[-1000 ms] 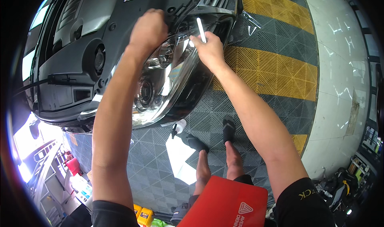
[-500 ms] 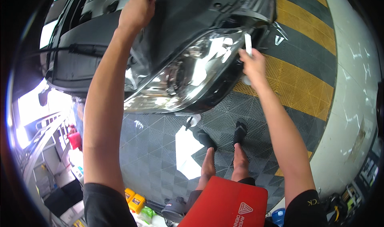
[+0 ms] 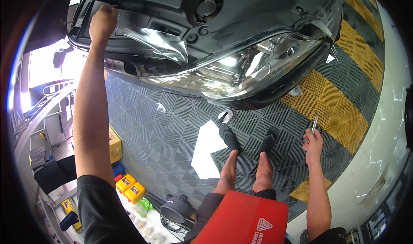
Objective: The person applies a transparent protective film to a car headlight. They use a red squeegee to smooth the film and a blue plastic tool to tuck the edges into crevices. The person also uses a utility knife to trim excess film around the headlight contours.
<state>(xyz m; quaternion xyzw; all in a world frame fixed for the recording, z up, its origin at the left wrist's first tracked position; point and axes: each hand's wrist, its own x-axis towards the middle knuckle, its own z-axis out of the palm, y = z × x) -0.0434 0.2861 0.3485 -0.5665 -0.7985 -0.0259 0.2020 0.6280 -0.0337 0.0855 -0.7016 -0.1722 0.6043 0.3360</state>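
Where the left hand point(image 3: 103, 24) was raised far forward, its fingers were drawn tight, seemingly pinching one end of a clear, glossy strip of plastic film point(image 3: 158, 41). That film hung to the right of the left hand and somewhat nearer the person, curled and creased, above the black moulded plastic engine-bay cover point(image 3: 258, 18); whether its far end touched anything beneath could not be told. It looked very light and limp, slippery on its shiny face and prone to folding or clinging to itself, so a pinch at the very edge, between thumb and fingertip, seemed the best hold, with a slow, even pull in case it tore.

The right hand point(image 3: 314, 146), lower and well apart from the left hand, was curled narrow around a slim silver tool point(image 3: 315, 122), whose tip pointed forward. That tool looked stiff and light; its tip was too small to judge for sharpness, so its rear part seemed the safer grip. Between the hands, ahead of the right one, sat the large, clear-lensed headlight point(image 3: 241, 67), rigid and smooth, its lens probably easy to scratch.
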